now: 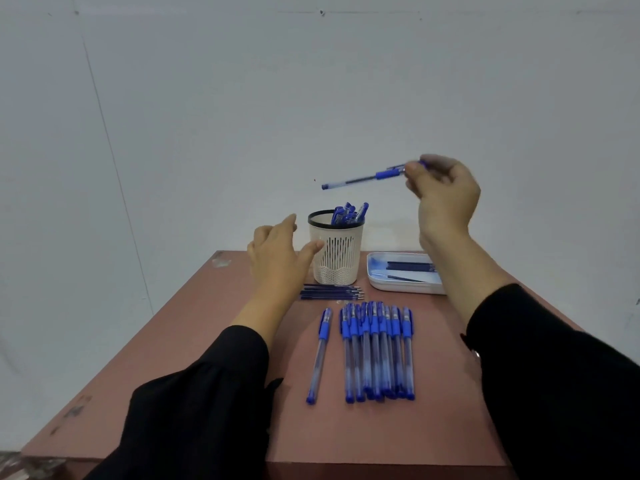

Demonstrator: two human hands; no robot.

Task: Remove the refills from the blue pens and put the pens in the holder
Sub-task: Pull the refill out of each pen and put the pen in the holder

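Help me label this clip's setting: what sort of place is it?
Probably a plain indoor workstation set up for a sorting task, not a furnished office: a bare reddish table against a blank white wall, holding only a pen holder, a white tray and rows of blue pens.

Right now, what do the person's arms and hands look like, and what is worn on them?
Both arms wear long, loose black sleeves pushed back above the wrists. The left hand and right hand are bare, without gloves. A small dark band, perhaps a watch, shows at the right cuff.

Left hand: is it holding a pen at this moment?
No, the left hand hangs open and empty beside the holder; only the right hand pinches a pen.
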